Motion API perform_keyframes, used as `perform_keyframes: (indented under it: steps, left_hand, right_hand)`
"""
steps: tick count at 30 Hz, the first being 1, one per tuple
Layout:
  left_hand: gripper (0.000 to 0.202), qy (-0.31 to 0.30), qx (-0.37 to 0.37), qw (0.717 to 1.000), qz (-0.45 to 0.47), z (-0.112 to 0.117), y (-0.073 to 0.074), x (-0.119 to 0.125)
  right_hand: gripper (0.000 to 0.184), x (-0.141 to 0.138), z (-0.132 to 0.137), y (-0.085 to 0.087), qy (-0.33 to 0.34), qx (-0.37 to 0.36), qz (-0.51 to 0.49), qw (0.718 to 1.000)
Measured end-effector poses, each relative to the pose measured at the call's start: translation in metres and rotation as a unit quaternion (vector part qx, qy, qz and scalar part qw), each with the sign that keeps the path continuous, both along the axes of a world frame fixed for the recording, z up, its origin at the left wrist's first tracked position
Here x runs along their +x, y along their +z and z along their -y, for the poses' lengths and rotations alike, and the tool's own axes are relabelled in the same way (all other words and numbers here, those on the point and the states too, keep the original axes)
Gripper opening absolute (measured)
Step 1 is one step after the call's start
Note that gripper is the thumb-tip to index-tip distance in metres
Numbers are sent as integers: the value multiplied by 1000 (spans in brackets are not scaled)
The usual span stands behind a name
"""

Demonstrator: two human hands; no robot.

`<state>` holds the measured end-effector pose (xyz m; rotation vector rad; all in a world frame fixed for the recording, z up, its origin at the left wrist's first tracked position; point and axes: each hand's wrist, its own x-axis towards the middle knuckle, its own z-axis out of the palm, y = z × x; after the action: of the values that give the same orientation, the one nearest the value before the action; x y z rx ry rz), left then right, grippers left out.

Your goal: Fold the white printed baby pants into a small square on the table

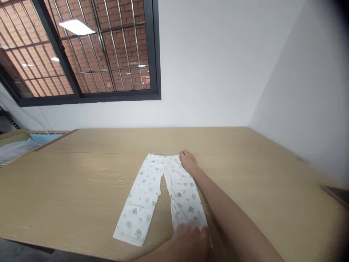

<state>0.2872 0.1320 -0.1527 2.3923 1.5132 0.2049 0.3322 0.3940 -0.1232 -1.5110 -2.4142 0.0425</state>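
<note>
A small pair of white pants [148,196] with a green and pink print lies flat on the wooden table [81,189], waistband away from me and legs spread toward me. My right hand [188,162] reaches out to the far right corner of the waistband, its fingers curled on the cloth. My left hand [191,238] is at the near edge, closed over the hem of the right-hand leg. The left-hand leg lies untouched.
A shallow wooden tray [24,145] holding pale blue and white cloth sits at the table's far left. White walls close the back and the right side. A barred window [81,51] is up on the left. A dark-framed object [336,194] shows at the right edge.
</note>
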Motion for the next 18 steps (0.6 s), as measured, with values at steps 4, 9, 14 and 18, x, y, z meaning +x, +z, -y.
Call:
perform_keyframes:
  steps: [4, 9, 14, 18]
  left_hand:
    - [22, -36, -10, 998, -43, 7, 25, 6]
    - [18, 6, -6, 999, 36, 20, 41, -18]
    - [30, 145, -56, 971, 182, 46, 45, -69]
    - [39, 234, -57, 945, 221, 75, 25, -125]
  right_hand:
    - [25, -2, -6, 8, 10, -38, -30, 999]
    - [16, 0, -16, 26, 12, -89, -103, 991]
    - [26, -23, -19, 45, -22, -111, -201, 973]
    - [27, -68, -12, 50, -64, -111, -254, 959]
